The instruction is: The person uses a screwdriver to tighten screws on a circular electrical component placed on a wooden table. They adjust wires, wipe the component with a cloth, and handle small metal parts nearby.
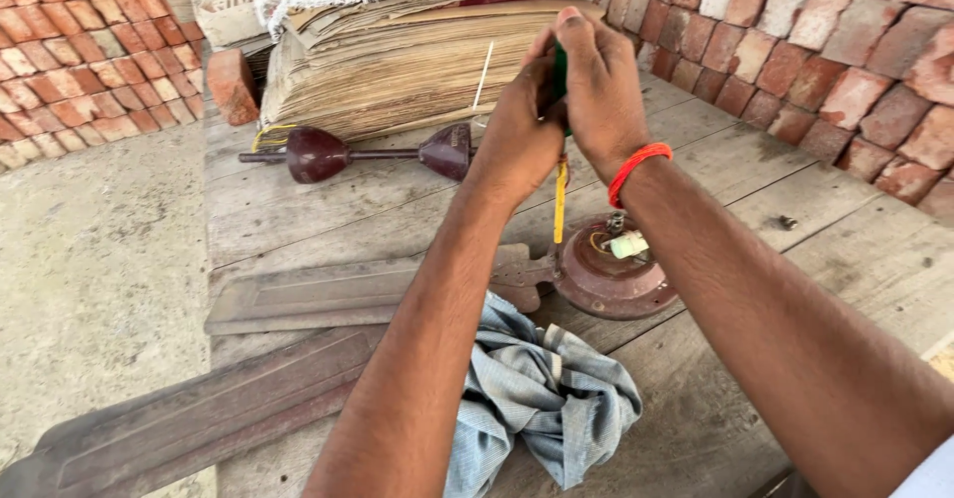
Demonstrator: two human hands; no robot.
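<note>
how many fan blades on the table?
2. One blade lies flat left of the round motor housing, its bracket end touching it. The second blade lies nearer the camera, running to the lower left corner. More may be hidden under the arms or cloth.

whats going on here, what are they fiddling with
A person stands over a worn wooden table, both hands raised together. The left hand and right hand pinch a small green item, with a yellow wire hanging down from it toward a brown ceiling fan motor on the table. Fan blades lie beside it, a striped blue cloth sits in front, and a downrod with canopy cups rests further back.
</note>
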